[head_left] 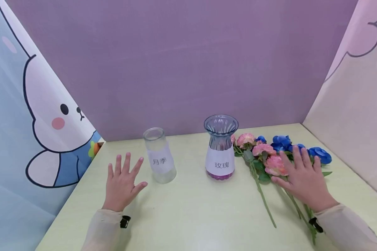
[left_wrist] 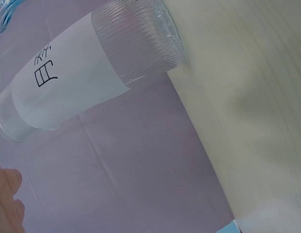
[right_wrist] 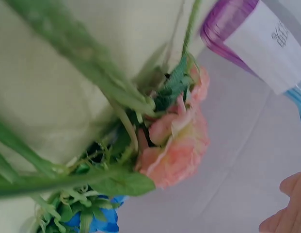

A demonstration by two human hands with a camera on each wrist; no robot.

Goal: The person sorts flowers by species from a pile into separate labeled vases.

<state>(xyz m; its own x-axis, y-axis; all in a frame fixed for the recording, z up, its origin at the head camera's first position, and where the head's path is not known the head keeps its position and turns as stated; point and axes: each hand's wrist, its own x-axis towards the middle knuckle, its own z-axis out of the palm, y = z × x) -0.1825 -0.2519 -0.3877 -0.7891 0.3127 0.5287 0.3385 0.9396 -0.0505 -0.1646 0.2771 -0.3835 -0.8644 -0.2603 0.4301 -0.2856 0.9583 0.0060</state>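
My left hand (head_left: 122, 186) is spread with straight fingers, just left of a clear glass vase (head_left: 154, 143) that bears a white paper label with Chinese characters. In the left wrist view the same vase (left_wrist: 145, 43) fills the upper left. My right hand (head_left: 306, 183) is spread over several artificial flowers; whether it touches them I cannot tell. Pink blooms (head_left: 274, 166) and blue blooms (head_left: 321, 155) lie toward the back, with green stems (head_left: 264, 200) pointing at me. A flared vase (head_left: 220, 142), bluish above and purple at its base, stands between the hands with another label.
The pale tabletop (head_left: 182, 216) meets a purple backdrop (head_left: 182, 69) just behind the vases. A cartoon-printed cloth (head_left: 59, 139) hangs at the left, and a pale printed cloth (head_left: 358, 115) at the right.
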